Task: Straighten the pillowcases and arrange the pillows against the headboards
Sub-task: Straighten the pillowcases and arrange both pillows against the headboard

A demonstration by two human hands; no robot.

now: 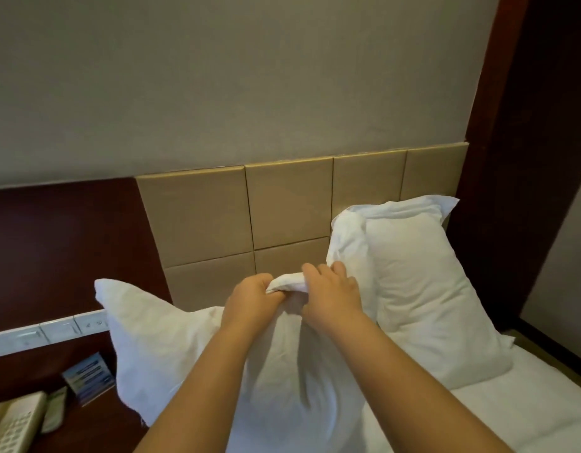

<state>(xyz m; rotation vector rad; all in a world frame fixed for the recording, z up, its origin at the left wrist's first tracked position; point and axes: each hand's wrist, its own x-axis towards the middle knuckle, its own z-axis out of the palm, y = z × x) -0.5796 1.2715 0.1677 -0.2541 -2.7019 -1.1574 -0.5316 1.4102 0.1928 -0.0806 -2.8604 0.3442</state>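
A white pillow [171, 351] stands on end in front of me, lifted off the bed, its left corner sticking up. My left hand [253, 299] and my right hand [331, 292] both grip a bunched fold of its pillowcase [289, 281] at the top edge, close together. A second white pillow [426, 289] leans upright against the beige padded headboard [289, 207] on the right, its case flap loose along the left side.
The white bed sheet [517, 410] lies at lower right. At left, a dark wooden nightstand [96, 426] carries a beige telephone [11, 423], a remote [55, 410] and a small card stand [89, 377]. A white switch panel [44, 331] runs along the dark wall panel.
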